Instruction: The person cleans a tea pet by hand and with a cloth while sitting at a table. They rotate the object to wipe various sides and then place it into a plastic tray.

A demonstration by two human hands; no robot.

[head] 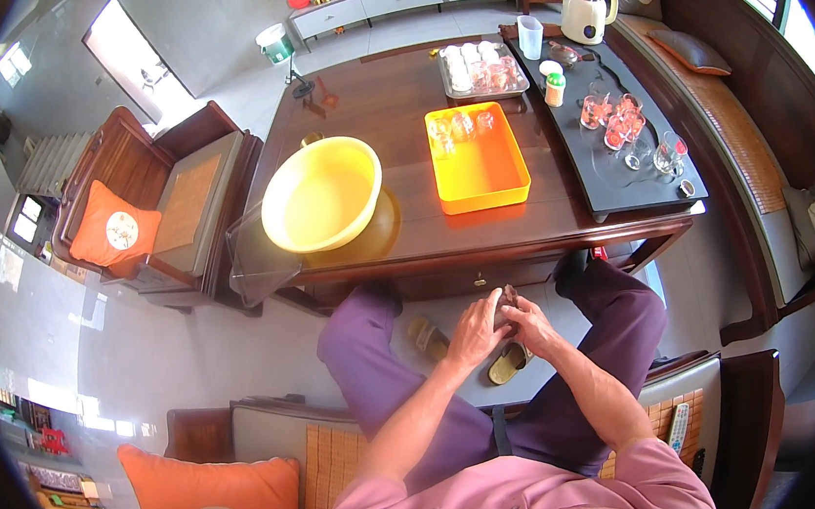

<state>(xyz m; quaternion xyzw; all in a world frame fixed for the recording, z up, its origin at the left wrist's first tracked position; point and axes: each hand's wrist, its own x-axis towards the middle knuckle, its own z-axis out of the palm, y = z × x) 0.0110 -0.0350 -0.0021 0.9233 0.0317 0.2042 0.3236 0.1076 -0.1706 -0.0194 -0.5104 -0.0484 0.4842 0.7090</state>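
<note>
Between my knees, in front of the table edge, my left hand [475,329] and my right hand [534,326] are closed together around a small dark brown object [509,294]. Fingers cover most of it, so its kind cannot be told. Beyond my hands, an orange-yellow rectangular plastic tray [487,199] rests on the wooden table [405,234]. Several clear glass cups [463,125] stand at its far end. To the left, a round yellow plastic basin [325,239] sits near the table's front edge.
A black tea tray [615,190] on the right carries glasses with red patterns [623,123], a green-capped container [554,89] and a cream electric kettle [586,9]. A metal tray of cups [486,94] stands farther back. Slippers [509,362] lie on the floor below my hands.
</note>
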